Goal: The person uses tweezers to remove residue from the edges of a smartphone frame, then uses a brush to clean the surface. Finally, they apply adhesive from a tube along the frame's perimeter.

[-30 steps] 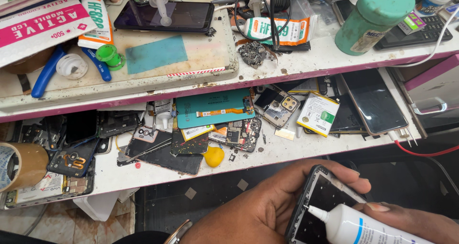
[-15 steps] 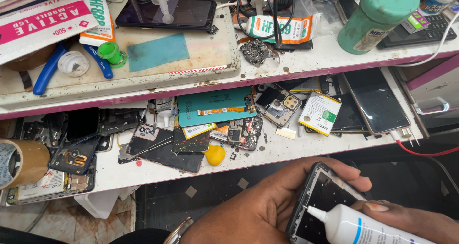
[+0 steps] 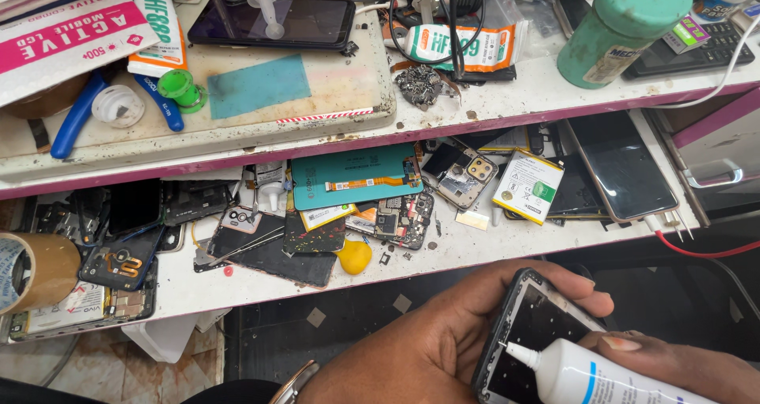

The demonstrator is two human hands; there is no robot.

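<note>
The bench is running across the top of the view, carrying a worn white work mat with a dark phone lying at its far edge and a green cylindrical container standing to the right. Below it, the lower shelf is holding loose phone parts: a teal panel, a phone with a dark screen, a white battery pack, a roll of brown tape at the left end and a small yellow pick. In front of the shelf, at the bottom of the view, your left hand is cupping the phone frame, its grip closed around the frame with the fingers wrapping over the top edge. Your right hand is gripping the white glue bottle, fingers closed on its body. The bottle's nozzle tip is touching the frame's inner face near its left edge.
</note>
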